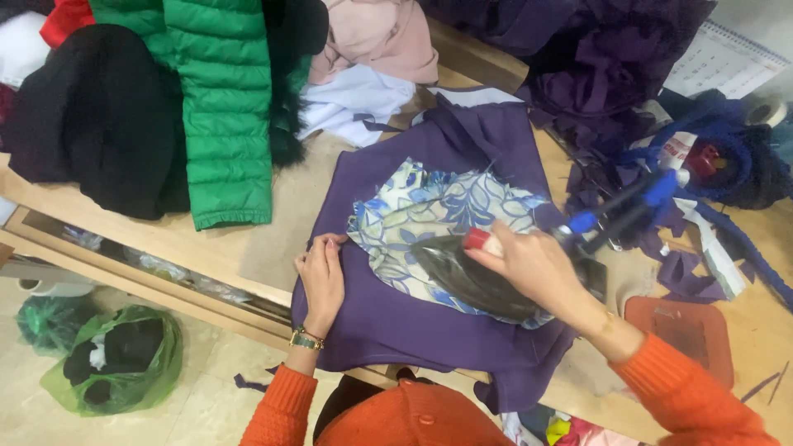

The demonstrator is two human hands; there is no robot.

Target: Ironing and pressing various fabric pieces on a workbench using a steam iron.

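Dark metal iron (471, 277), gripped by your right hand (529, 264), rests on the blue-and-white floral cloth patch (421, 219); your left hand (320, 277) lies flat, open, pressing the purple fabric piece (388, 326).

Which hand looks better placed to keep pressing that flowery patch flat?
Probably the right hand: it grips the dark flat iron resting on the blue-and-white floral fabric patch. The left hand lies flat on the purple cloth, beside the patch.

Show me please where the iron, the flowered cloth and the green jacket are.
iron (471, 277), head view, on its dark soleplate.
flowered cloth (429, 215), head view, middle of the blue-and-white piece.
green jacket (219, 107), head view, on its quilted front.
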